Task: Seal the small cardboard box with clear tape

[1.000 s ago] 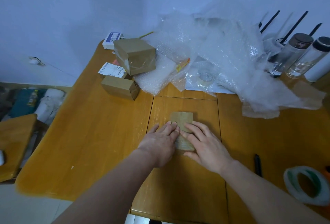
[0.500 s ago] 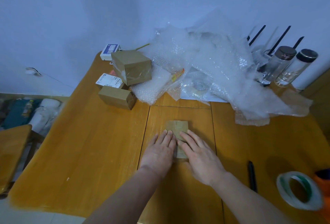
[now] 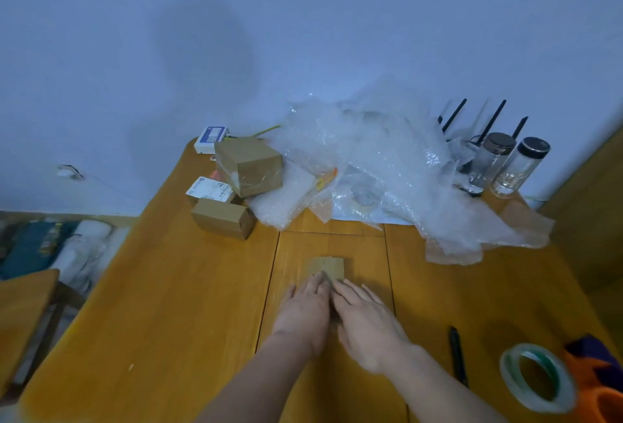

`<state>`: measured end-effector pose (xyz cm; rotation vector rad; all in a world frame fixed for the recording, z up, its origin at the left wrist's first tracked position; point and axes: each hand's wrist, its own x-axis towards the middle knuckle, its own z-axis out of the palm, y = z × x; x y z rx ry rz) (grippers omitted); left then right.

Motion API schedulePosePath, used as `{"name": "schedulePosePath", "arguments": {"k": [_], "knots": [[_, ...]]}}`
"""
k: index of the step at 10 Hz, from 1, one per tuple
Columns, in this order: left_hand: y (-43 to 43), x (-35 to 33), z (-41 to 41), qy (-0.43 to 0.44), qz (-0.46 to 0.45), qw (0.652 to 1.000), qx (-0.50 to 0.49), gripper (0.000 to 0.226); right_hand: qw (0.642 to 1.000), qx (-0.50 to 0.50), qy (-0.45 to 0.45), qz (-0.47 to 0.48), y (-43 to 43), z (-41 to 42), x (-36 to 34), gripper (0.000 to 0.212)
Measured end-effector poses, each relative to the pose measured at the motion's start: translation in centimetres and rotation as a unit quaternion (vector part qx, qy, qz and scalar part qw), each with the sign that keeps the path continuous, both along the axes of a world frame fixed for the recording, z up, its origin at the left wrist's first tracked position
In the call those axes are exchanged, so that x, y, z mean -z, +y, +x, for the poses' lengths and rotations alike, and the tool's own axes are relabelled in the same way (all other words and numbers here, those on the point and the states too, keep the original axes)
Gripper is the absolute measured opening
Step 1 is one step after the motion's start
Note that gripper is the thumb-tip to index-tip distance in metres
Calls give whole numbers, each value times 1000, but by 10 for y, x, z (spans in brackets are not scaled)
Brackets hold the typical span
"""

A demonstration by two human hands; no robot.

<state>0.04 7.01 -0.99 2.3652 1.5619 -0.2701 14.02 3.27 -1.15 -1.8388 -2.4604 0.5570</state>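
A small flat cardboard box [image 3: 329, 267] lies in the middle of the wooden table [image 3: 188, 287]. My left hand [image 3: 305, 313] and my right hand [image 3: 365, 320] rest flat side by side on its near part, fingers extended and pressing down, so only the far end of the box shows. The roll of clear tape [image 3: 536, 377] lies on the table at the near right, apart from both hands.
A black pen [image 3: 456, 353] lies between my right arm and the tape. An orange object [image 3: 603, 385] sits at the right edge. Two taped boxes [image 3: 249, 164] [image 3: 222, 218], bubble wrap [image 3: 381, 166] and two glass jars [image 3: 505, 166] crowd the far side.
The camera has tilted up, so the table sits lower in view. Both hands stay pressed on the box, slid slightly toward its near end, with more of its far end showing.
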Motion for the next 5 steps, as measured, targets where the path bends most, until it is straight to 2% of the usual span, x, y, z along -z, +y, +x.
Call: {"name": "schedulePosePath", "arguments": {"k": [1, 3, 4, 5], "knots": [[-5, -11, 1, -11, 11, 1000, -5, 67, 1000, 1, 15, 7, -3, 0, -9, 59], [-23, -43, -1, -21, 12, 999, -40, 35, 999, 10, 9, 33, -15, 1, -37, 28], [-24, -67, 0, -12, 11, 999, -44, 24, 999, 20, -8, 35, -18, 1, -61, 20], [-33, -93, 3, -26, 29, 998, -41, 23, 998, 29, 9, 51, -23, 2, -82, 23]]}}
